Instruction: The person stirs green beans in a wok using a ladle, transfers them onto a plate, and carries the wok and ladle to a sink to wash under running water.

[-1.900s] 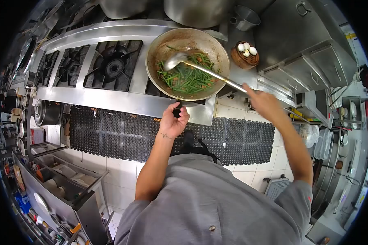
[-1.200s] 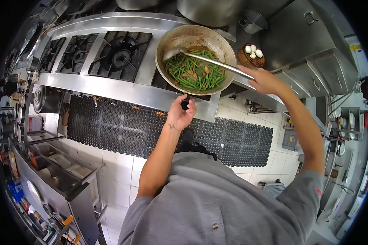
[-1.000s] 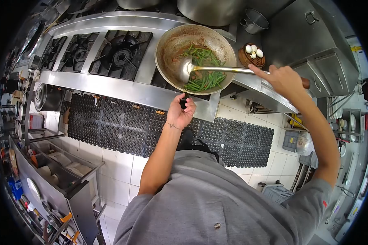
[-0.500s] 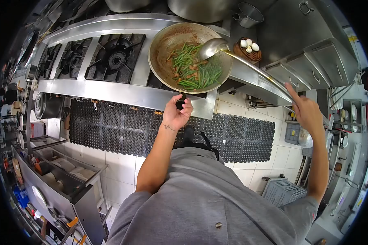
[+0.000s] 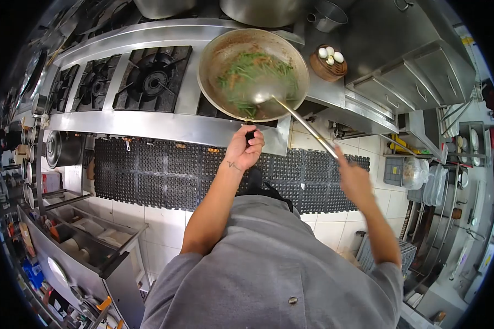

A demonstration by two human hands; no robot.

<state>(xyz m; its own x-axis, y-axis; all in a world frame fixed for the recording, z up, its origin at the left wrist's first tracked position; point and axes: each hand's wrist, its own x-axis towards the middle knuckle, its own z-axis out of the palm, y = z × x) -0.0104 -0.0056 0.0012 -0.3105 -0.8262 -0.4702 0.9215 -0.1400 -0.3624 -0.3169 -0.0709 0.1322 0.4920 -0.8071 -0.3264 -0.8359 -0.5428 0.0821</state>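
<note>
A wide metal wok [image 5: 217, 52] stands on the stove's right end, holding green beans [image 5: 263, 66] with small brown bits, blurred by motion. My left hand [image 5: 245, 147] is closed round the wok's short black handle [image 5: 250, 135] at the near rim. My right hand [image 5: 355, 178] grips the long handle of a metal ladle [image 5: 307, 125], its index finger stretched along the shaft. The ladle's bowl is down among the beans, at the near part of the wok, smeared by motion and faint steam.
Black burners [image 5: 155, 80] line the stove left of the wok, with large pots [image 5: 260, 12] behind. On the right are a round brown holder [image 5: 328, 70] with several white eggs and a metal pitcher [image 5: 330, 17]. A black rubber mat [image 5: 148, 172] covers the floor.
The ladle's bowl has swept from the upper right of the beans to the near part of the wok. My right hand has moved left and down. My left hand stays on the wok's handle.
</note>
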